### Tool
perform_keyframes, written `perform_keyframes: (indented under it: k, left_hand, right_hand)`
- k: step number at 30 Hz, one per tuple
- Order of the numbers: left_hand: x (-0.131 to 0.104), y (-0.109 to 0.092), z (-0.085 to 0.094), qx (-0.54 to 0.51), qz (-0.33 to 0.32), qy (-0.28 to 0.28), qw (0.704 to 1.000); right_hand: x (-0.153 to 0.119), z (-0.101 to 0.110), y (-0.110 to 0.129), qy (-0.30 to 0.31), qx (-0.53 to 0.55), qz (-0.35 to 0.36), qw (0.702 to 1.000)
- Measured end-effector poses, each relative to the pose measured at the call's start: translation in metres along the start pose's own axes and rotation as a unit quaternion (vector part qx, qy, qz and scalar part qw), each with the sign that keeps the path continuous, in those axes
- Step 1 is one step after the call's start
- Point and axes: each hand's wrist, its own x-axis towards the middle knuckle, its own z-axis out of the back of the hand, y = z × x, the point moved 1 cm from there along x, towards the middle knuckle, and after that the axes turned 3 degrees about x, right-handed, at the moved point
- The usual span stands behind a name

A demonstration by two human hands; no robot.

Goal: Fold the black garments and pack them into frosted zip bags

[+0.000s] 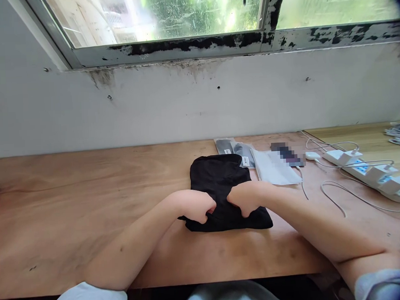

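A folded piece of black cloth [216,173] lies on the wooden table in front of me, its surface creased and its edges uneven. On its lower left part rests my left hand [196,206], with the fingers curled in and closed on the fabric. My right hand [246,198] is closed on the cloth's right side in the same way, thumb side toward the left hand. A strip of black cloth shows between the two hands. The fingertips of both are mostly hidden under the knuckles.
Behind the cloth lie grey plastic packets [245,155] with white labels and a white packet [276,168]. A blurred-out dark object [288,154] sits beside them. At the right is a white power strip [363,171] with plugs and loose cables. The table [72,186] meets a wall under a window.
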Motion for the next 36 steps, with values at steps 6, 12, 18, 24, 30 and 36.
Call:
perform_keyframes:
  k: [6, 12, 18, 24, 30, 36]
  left_hand:
    - [-0.017, 0.009, 0.018, -0.088, -0.036, 0.001, 0.995]
    - [-0.005, 0.014, 0.025, -0.142, -0.054, -0.106, 0.983]
    - [0.063, 0.038, -0.024, -0.022, 0.093, -0.352, 0.931]
    - [0.088, 0.057, -0.053, 0.002, 0.121, -0.313, 0.942]
    - [0.087, 0.055, -0.05, 0.003, 0.121, -0.314, 0.941]
    - [0.085, 0.053, -0.049, -0.001, 0.126, -0.315, 0.941]
  right_hand:
    - [-0.02, 0.018, -0.011, 0.021, 0.067, 0.062, 0.996]
    - [-0.027, 0.035, -0.02, -0.005, 0.089, 0.082, 0.993]
    - [0.032, 0.017, -0.059, -0.396, -0.014, -0.003, 0.918]
    - [0.072, -0.019, -0.089, -0.308, -0.071, -0.04, 0.948]
    - [0.076, 0.02, -0.084, -0.366, -0.055, -0.085, 0.925]
    - [0.107, 0.067, -0.087, -0.385, 0.007, -0.217, 0.897]
